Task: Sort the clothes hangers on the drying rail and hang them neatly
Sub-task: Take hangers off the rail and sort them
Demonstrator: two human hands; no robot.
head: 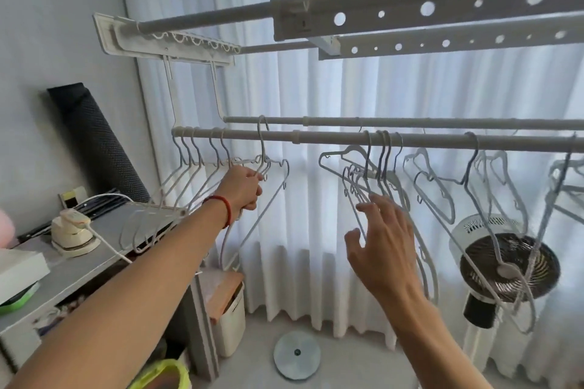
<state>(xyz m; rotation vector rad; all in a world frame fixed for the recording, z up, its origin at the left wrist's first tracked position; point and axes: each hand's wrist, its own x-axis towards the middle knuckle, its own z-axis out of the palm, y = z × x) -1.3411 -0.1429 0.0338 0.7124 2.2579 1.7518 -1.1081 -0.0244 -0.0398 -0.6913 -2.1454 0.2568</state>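
A grey drying rail (331, 137) runs across the view at head height, with a second rail (410, 122) just behind it. Several pale grey hangers (192, 167) hang bunched at its left end. My left hand (245, 188) grips one hanger (262, 148) whose hook sits over the rail beside that bunch. A second cluster of hangers (376, 164) hangs at mid-rail. My right hand (384, 240) is spread with straight fingers, its fingertips at the lower bars of that cluster. More hangers (474, 174) hang askew further right.
A standing fan (508, 265) stands at right behind the hangers. A grey desk (104, 230) at left carries a small iron (74, 230) and its cord. A bin (229, 309) sits beside the desk. White curtains (316, 73) hang behind. Perforated upper rack bars (410, 12) pass overhead.
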